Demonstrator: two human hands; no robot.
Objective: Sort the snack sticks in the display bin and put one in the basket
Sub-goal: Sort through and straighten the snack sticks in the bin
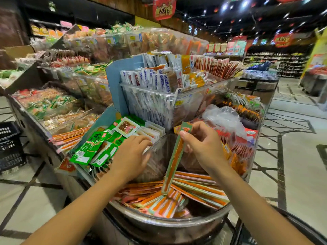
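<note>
A green-edged snack stick (174, 156) hangs almost upright, slightly tilted, over the near round display bin (177, 221). Its lower end touches the fanned pile of sticks (194, 190) inside, and the right hand (203, 144) pinches it near the top between thumb and fingers. To the left, the left hand (132, 154) lies with bent fingers on white packets (152, 129) beside green packets (92, 147); whether it grips any I cannot tell.
</note>
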